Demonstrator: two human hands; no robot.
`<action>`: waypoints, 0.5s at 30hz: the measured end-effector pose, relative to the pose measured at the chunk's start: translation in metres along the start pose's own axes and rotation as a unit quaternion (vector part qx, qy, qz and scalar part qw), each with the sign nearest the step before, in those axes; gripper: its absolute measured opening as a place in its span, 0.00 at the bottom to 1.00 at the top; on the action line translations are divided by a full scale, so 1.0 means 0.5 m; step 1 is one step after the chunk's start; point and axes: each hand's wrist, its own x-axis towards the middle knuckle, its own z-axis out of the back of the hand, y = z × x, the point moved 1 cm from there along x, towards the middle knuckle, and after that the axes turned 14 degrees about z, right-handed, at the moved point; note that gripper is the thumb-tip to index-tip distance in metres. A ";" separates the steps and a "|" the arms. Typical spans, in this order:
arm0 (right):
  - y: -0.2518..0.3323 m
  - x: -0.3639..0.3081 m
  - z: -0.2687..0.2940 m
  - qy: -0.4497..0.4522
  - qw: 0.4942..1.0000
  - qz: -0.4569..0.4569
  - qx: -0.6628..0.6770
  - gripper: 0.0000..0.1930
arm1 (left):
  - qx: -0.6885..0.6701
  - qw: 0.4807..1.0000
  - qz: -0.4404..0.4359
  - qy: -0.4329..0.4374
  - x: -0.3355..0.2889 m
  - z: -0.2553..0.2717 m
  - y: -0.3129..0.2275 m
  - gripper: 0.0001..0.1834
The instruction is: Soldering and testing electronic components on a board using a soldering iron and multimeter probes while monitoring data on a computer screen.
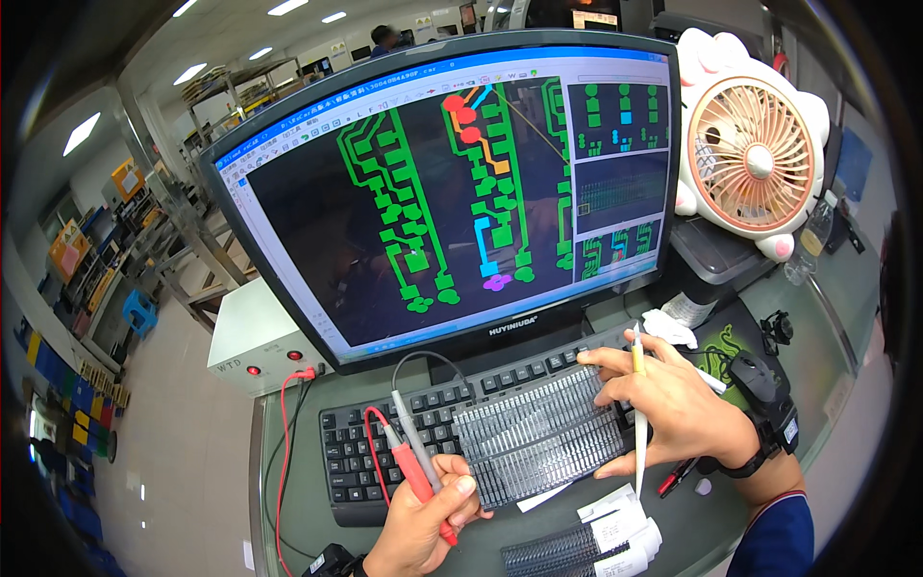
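Note:
A dark grey panel of narrow circuit strips (pixel 538 438) is held tilted above the keyboard, between my two hands. My left hand (pixel 423 514) is closed round a red test probe (pixel 415 471) and a grey test probe (pixel 409 423), and its fingers meet the panel's lower left corner. At the panel's right edge, my right hand (pixel 673 399) grips with thumb and fingers. A slim white pen-like stick (pixel 641 442) with a yellow band sits between those fingers, pointing down. Below the panel lies a second stack of dark strips (pixel 548 553) with white paper labels (pixel 620 529).
A black keyboard (pixel 351 466) lies under the panel. Behind it stands a monitor (pixel 510 322) showing a green circuit layout. A white box (pixel 260 337) with red sockets is at left; a fan (pixel 755 154) and mouse (pixel 753 375) are at right. A red pen (pixel 675 479) lies near my right wrist.

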 end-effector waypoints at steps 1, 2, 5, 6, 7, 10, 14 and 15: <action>0.001 0.001 0.002 0.005 1.000 0.000 0.002 0.30 | -0.001 1.000 0.003 -0.004 0.000 0.001 0.001 0.07; 0.002 0.002 0.004 0.010 1.000 0.000 0.005 0.30 | -0.001 1.000 0.006 -0.008 0.000 0.003 0.002 0.07; 0.004 0.001 0.003 0.007 1.000 0.015 -0.009 0.30 | -0.002 1.000 0.008 -0.016 -0.007 0.000 0.001 0.08; 0.003 0.000 0.002 0.006 1.000 0.011 -0.012 0.30 | 0.000 1.000 0.010 -0.012 -0.006 0.001 0.002 0.08; 0.002 -0.002 0.001 0.009 1.000 0.009 -0.010 0.29 | -0.001 1.000 0.009 -0.015 -0.006 0.002 0.004 0.08; 0.001 -0.004 0.000 0.012 1.000 0.008 -0.014 0.29 | 0.003 1.000 0.010 -0.019 -0.002 0.006 0.005 0.07; -0.001 -0.006 0.001 0.013 0.999 0.016 -0.025 0.28 | 0.006 0.999 0.014 -0.029 -0.001 0.001 0.003 0.07; -0.002 -0.006 0.001 0.015 0.999 0.016 -0.023 0.28 | 0.006 0.999 0.015 -0.034 -0.002 0.000 0.003 0.07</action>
